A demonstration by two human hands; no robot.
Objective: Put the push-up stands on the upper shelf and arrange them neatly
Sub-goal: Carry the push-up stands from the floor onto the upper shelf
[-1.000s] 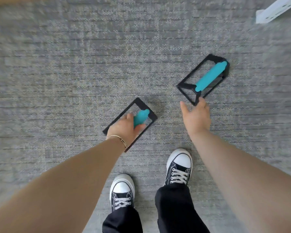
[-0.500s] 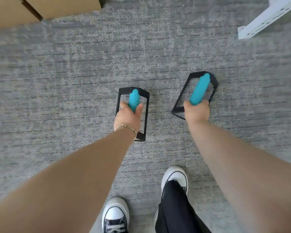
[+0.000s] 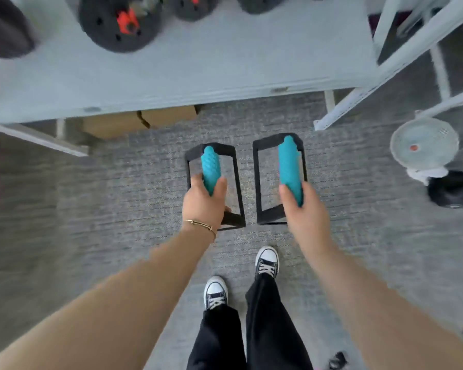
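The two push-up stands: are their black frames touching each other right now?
Apart. The head view shows a strip of grey carpet between the left stand and the right stand, along their whole length.

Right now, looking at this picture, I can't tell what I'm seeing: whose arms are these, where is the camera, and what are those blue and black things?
There is no machine here. The camera sits on a person's head and looks down, so you see their own arms, legs and sneakers from above. The left hand and the right hand each hold a push-up stand by its blue grip: the left stand and the right stand are black frames, lifted clear of the grey carpet. Ahead is a pale shelf with dark round weights at its back and bare space in front. A cardboard box sits beneath it, and a small white fan stands at the right.
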